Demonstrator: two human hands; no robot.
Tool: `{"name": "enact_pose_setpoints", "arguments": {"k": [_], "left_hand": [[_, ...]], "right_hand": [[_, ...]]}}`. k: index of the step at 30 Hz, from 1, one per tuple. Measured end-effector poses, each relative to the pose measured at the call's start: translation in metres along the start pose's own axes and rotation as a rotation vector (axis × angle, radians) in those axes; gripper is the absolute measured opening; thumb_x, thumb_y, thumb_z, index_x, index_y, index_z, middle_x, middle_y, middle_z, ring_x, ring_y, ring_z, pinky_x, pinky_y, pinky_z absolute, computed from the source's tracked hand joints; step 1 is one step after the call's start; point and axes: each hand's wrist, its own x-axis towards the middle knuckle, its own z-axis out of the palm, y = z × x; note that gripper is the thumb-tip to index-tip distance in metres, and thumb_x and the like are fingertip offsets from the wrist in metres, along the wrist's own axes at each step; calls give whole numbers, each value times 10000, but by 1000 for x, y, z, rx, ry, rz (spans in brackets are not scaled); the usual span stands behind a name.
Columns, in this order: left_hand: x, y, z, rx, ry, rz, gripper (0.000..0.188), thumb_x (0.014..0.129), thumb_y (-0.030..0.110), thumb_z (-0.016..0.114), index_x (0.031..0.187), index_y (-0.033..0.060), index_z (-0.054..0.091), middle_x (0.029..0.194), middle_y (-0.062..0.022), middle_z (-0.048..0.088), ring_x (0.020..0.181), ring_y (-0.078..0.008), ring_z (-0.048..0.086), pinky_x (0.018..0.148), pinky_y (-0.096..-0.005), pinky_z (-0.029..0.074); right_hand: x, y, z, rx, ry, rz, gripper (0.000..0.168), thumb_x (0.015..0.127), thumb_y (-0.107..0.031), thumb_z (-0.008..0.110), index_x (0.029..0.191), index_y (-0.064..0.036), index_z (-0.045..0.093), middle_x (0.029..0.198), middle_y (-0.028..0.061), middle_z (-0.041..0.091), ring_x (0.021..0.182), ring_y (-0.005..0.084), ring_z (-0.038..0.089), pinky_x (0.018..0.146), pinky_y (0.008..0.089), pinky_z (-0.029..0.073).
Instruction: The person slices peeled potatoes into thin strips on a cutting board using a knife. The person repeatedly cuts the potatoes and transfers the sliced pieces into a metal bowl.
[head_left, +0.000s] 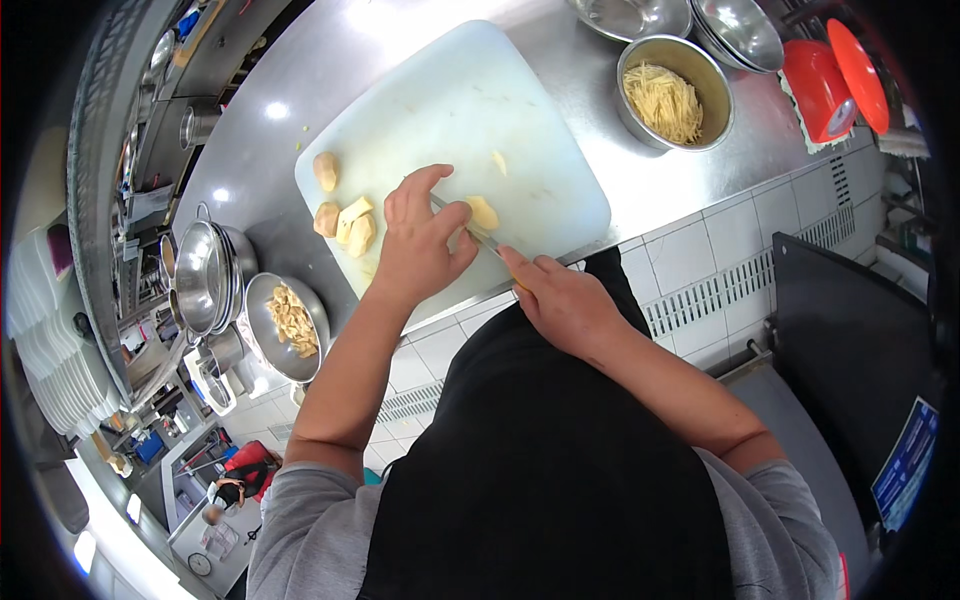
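Note:
My right hand (566, 304) grips the handle of a kitchen knife (487, 241), its blade pointing up and left over a white cutting board (510, 90). My left hand (424, 232) is over the blade, with one finger stretched out and the thumb and another finger close to the metal. Whether it pinches anything is hidden. Beside the blade lies a slice of peeled potato (482, 213), and a thin sliver (499, 162) rests farther up the board. Left of my left hand are a peeled potato (326, 171) and several potato pieces (360, 235).
A steel pot (731, 112) of thin potato strips (664, 101) stands at right, near steel bowls (739, 30) and a red container (817, 90). Lower left, a steel bowl (324, 315) holds pale chopped pieces (291, 322) beside stacked basins (202, 277). Another person (236, 487) sits in the background.

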Motion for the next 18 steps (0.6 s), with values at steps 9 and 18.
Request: {"name": "enact_pose_setpoints", "arguments": {"k": [9,18], "left_hand": [[8,1,-7,-26,-76,25,205,712,79,746,905,127,695,1491,-138,529,1389,-401,476,1081,-525,394],[4,2,-3,-80,-65,5,230,712,39,753,913,137,699,1496,-128,529,1400,-398,468,1098,-527,381]], "right_hand": [[-1,0,1,-8,6,3,560,1011,-172,654,1550,-168,501,1022,120,670,833,351,701,678,483,586],[0,0,1,-20,-19,9,556,1017,-174,647,1552,-154,499,1035,128,676,855,358,704,697,488,592]]}}
